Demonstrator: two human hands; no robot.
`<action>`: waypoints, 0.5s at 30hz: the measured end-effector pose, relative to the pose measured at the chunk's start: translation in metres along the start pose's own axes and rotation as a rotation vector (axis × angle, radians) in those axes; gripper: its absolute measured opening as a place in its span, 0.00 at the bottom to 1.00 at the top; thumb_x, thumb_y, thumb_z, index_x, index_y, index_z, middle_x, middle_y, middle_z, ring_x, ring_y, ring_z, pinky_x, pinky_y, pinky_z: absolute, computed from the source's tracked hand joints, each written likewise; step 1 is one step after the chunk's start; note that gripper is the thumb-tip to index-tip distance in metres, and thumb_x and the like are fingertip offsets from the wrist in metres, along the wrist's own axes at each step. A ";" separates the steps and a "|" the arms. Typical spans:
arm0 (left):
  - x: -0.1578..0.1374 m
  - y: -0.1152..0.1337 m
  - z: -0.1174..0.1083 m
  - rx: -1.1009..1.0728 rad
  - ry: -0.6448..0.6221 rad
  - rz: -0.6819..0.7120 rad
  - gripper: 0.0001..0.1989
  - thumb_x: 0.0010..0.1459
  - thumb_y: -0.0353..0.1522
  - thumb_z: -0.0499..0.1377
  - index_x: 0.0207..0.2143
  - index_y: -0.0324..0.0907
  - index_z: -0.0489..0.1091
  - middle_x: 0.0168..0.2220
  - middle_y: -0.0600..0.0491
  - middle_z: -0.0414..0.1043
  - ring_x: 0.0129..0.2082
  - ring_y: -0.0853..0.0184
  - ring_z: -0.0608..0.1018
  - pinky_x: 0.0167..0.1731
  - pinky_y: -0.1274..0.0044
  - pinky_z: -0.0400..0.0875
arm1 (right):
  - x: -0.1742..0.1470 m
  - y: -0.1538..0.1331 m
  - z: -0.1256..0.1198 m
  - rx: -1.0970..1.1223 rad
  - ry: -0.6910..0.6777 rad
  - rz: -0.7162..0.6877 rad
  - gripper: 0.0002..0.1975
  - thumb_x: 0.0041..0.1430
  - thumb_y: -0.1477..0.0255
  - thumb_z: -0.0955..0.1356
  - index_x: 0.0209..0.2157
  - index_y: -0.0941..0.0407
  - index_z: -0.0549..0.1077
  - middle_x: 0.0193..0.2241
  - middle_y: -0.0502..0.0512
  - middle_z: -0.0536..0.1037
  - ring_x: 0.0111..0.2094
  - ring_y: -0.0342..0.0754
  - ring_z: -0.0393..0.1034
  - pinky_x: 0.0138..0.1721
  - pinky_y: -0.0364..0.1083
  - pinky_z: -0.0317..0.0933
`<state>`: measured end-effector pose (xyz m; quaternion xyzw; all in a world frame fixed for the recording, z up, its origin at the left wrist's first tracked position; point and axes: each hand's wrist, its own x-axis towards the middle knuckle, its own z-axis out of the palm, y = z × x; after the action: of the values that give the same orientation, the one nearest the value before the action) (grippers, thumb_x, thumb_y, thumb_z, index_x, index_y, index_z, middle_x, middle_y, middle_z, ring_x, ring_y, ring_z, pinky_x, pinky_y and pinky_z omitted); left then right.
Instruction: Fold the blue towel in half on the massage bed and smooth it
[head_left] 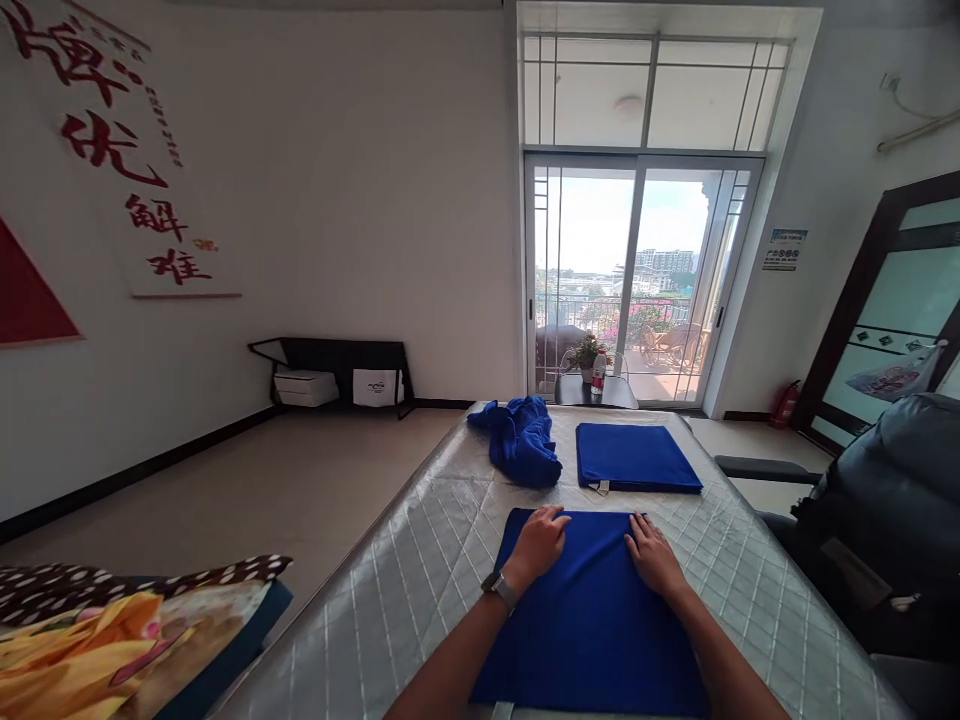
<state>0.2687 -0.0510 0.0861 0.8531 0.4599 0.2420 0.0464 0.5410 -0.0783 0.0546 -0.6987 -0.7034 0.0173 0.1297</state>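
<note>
A blue cloth [600, 630] lies spread flat in front of me, with a slight crease running through its upper part. My left hand [538, 543] rests on its far edge near the left corner, fingers a little bent and apart; a watch is on that wrist. At the far right corner, my right hand [654, 556] lies on the cloth with its fingers stretched out. Beyond them sits a neatly folded stack of blue cloth [636, 456] with a white tag at its near edge. To its left is a crumpled blue cloth [521, 440].
Everything blue lies on a table with a silver quilted cover [405, 560]. A dark backpack [900, 500] stands at the right, and patterned fabric [112, 640] at the lower left. Past the far end, a small table [619, 390] bears a bottle [598, 372] and a plant [586, 354].
</note>
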 end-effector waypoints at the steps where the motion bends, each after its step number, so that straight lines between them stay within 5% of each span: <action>1: 0.006 0.017 0.008 -0.019 -0.034 0.057 0.19 0.66 0.32 0.52 0.56 0.44 0.72 0.61 0.45 0.69 0.62 0.58 0.69 0.63 0.66 0.59 | -0.002 0.000 0.002 -0.002 -0.027 -0.002 0.32 0.69 0.63 0.52 0.68 0.62 0.55 0.70 0.60 0.55 0.70 0.52 0.45 0.68 0.51 0.41; 5: 0.027 0.072 0.049 -0.043 -0.066 0.170 0.24 0.70 0.41 0.47 0.62 0.43 0.67 0.65 0.43 0.65 0.66 0.56 0.64 0.65 0.62 0.56 | -0.006 0.001 0.004 -0.017 -0.078 -0.015 0.33 0.68 0.63 0.50 0.69 0.64 0.51 0.70 0.61 0.52 0.71 0.51 0.40 0.69 0.53 0.39; 8: 0.033 0.084 0.078 -0.012 -0.051 0.140 0.26 0.71 0.44 0.43 0.66 0.45 0.62 0.66 0.42 0.62 0.67 0.55 0.61 0.65 0.57 0.54 | -0.005 0.003 0.006 -0.032 -0.071 -0.020 0.33 0.68 0.65 0.49 0.69 0.64 0.51 0.70 0.60 0.51 0.71 0.50 0.39 0.69 0.53 0.39; 11: 0.030 0.072 0.088 0.024 -0.057 0.056 0.29 0.70 0.47 0.41 0.68 0.47 0.58 0.68 0.43 0.59 0.69 0.53 0.59 0.66 0.55 0.52 | -0.003 0.005 0.010 -0.037 -0.061 -0.014 0.32 0.68 0.65 0.49 0.70 0.63 0.51 0.70 0.59 0.51 0.71 0.50 0.40 0.69 0.53 0.39; 15: 0.013 0.030 0.062 0.072 -0.121 -0.092 0.34 0.69 0.52 0.39 0.68 0.45 0.57 0.70 0.45 0.55 0.70 0.53 0.54 0.67 0.57 0.48 | -0.002 0.005 0.013 -0.018 -0.057 0.000 0.33 0.68 0.63 0.50 0.70 0.63 0.50 0.70 0.60 0.51 0.71 0.51 0.40 0.69 0.54 0.39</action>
<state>0.3260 -0.0488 0.0452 0.8452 0.5034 0.1709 0.0545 0.5432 -0.0783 0.0409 -0.6989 -0.7070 0.0310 0.1034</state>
